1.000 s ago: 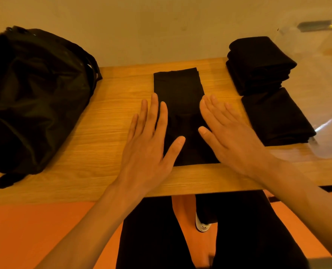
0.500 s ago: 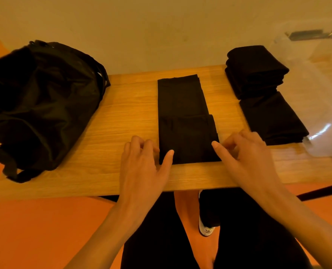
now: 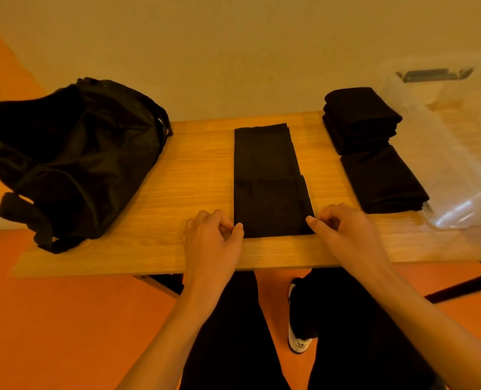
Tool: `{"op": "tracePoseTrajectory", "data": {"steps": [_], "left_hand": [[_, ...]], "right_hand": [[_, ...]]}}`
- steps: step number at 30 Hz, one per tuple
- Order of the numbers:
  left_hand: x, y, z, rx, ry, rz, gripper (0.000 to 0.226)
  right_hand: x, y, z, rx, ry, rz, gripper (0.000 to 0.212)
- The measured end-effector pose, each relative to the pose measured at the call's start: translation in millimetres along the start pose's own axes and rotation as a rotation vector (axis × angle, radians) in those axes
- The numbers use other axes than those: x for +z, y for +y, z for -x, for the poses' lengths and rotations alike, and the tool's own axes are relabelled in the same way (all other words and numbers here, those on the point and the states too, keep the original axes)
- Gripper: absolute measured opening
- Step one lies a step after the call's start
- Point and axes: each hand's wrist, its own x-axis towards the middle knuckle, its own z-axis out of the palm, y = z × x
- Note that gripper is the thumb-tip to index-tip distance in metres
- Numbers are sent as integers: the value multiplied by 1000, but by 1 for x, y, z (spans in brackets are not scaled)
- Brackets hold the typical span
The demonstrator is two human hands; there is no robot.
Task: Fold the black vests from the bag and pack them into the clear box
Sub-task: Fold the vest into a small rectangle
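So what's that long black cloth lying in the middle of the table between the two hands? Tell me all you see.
The black vest is dark, matte, soft-looking fabric folded into a long narrow strip. It lies flat on the wooden table, running from near the front edge towards the wall. Its near half looks doubled over and slightly wider, with an edge crossing the middle. The left hand and right hand, fingers curled, appear to pinch its two near corners.
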Motion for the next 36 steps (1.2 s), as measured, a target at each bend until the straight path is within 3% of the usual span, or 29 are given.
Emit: {"op": "tracePoseTrajectory", "data": {"steps": [12,23,29,31,33,36], "left_hand": [[-2,4,3,-64,33,43,15],[-2,2,2,-109,50,71,19],[0,2,4,-84,58,-4,19],[-1,4,3,50,155,-11,28],[1,9,-3,325,159,-94,40],[14,18,-24,566,-116,-329,63]], "right_hand": [[-1,1,5,-61,18,-6,14],[-4,-8,4,57,-31,-54,12],[-6,-10,7,52,-45,54,16],[-2,-11,5,-55,121,252,32],[4,-23,0,-260,219,404,47],[18,-42,-20,-438,-25,564,66]]}}
